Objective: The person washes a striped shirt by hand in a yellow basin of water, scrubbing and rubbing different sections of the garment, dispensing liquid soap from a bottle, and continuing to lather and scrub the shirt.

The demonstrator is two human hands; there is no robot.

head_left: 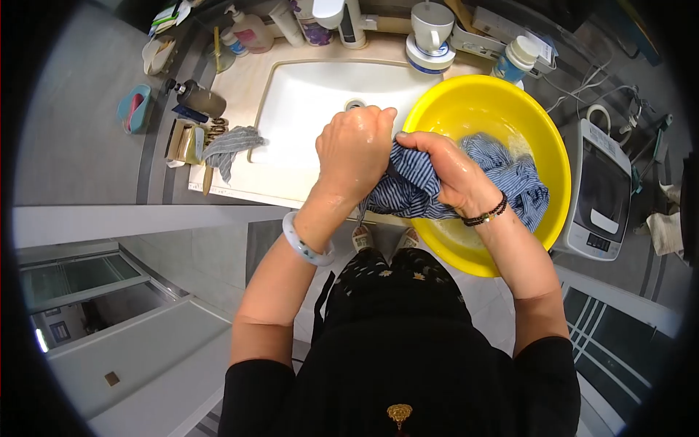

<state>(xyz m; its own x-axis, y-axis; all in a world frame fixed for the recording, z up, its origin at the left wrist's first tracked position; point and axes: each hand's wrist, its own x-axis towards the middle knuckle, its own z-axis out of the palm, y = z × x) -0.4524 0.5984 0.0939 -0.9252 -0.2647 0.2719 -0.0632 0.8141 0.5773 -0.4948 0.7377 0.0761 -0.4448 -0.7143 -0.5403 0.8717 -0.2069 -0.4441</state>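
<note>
A wet blue-and-white striped garment (pixel 408 182) is bunched between my two hands, and part of it lies in the yellow basin (pixel 559 167). My left hand (pixel 355 153), with a pale bangle at the wrist, is closed in a fist on one end of the cloth. Beside it my right hand (pixel 453 173), wearing a dark beaded bracelet, grips the same cloth with the thumb stretched along the top. Both hands look wet. Some suds show inside the basin around the cloth. The fingertips of the left hand are hidden from above.
A white sink (pixel 298 109) lies left of the basin, under a faucet (pixel 329 11). A grey striped cloth (pixel 231 146) hangs by its left rim. Bottles, including a pump bottle (pixel 200 98), and a white cup (pixel 431 29) line the counter. A washing machine (pixel 601 193) stands right.
</note>
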